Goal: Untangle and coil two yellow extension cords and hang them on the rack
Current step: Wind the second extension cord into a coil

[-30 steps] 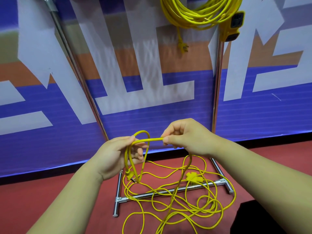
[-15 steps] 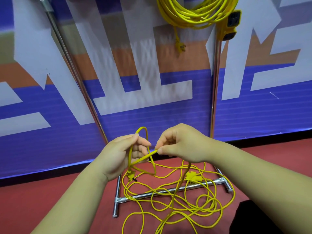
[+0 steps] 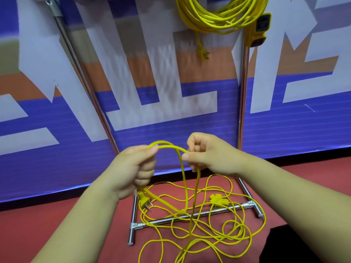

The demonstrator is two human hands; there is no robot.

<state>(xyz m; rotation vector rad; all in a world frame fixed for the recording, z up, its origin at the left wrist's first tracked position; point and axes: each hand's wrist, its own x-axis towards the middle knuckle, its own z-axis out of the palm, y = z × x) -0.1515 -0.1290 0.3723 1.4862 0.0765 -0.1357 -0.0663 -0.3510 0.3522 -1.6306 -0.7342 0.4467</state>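
The loose yellow cord [image 3: 183,179] arches in a short loop between the two hands. Its plug [image 3: 144,200] hangs just under the left hand [image 3: 133,168], prongs down, and the rest lies in a tangle [image 3: 218,230] on the red floor [image 3: 57,224], sprawled across the rack's base bar [image 3: 235,207]. The left hand is curled round the gathered turns with the thumb pressed on top; perhaps two turns, though the fingers hide the count. The right hand [image 3: 209,156] pinches the strand between thumb and forefinger just beside it, its other fingers curled in. From that pinch the cord drops almost straight down to the tangle, so the free length lies below the right hand, which is the nearer one. The next turn, I judge, calls for the right hand to slide down that strand and carry it back across to the left. There is open air on both sides of the hands; the rack's right upright [image 3: 242,111] stands just behind the right wrist. High against that upright hangs the other cord [image 3: 218,18], coiled, its socket block [image 3: 260,29] beside it
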